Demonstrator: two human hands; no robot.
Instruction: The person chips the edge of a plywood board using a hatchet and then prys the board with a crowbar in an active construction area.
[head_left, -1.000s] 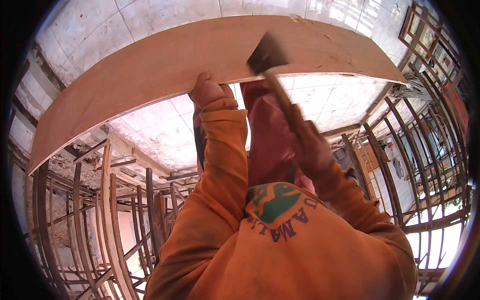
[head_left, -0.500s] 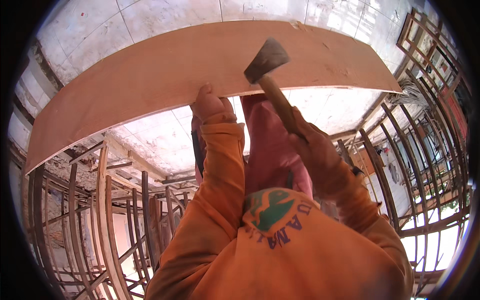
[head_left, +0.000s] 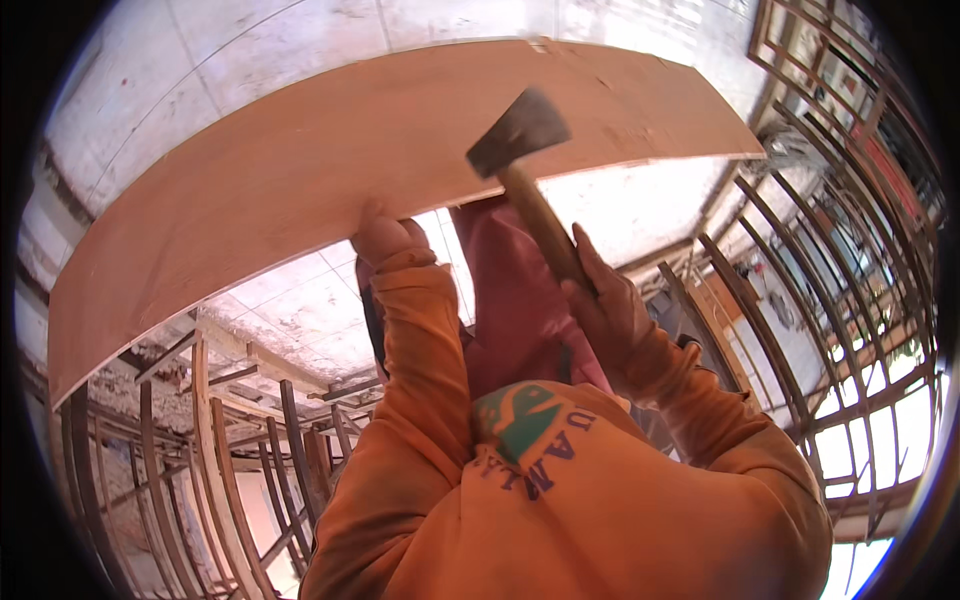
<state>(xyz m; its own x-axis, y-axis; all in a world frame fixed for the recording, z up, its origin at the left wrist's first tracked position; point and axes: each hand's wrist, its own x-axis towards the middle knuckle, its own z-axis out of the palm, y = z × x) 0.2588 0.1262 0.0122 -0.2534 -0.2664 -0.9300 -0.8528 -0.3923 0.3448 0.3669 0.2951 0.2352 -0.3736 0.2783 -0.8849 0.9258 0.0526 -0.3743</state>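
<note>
Board (head_left: 250, 170): thin, brown, long and flat, lying crosswise in front of the person. Its near edge stands just above the pink trousers (head_left: 525, 290), which pass out of sight beneath it; its left end reaches farther toward the person than its right, and part of the bow along its edges is lens bend.

Left hand (head_left: 390, 236): closed on the board's near edge, left of the trousers. The thumb points away from the person and lies on the upper face; the other fingers curl at the edge. The forearm runs nearly straight forward.

Right hand (head_left: 612, 315): wrapped around the lower part of the axe (head_left: 530, 205). The forearm slants inward from the right, a dark band (head_left: 688, 345) at the wrist. The wooden handle slants forward and left; the dark metal head appears over the board. Contact between head and board cannot be determined.

Markings: the orange sweatshirt (head_left: 620, 500) carries a green emblem (head_left: 515, 425) with an arc of purple lettering (head_left: 562, 452), inverted in this view and partly lost in folds.

Surroundings: pale tiled floor (head_left: 280, 290) lies below the board; wooden bars (head_left: 752, 312) stand on both sides.
</note>
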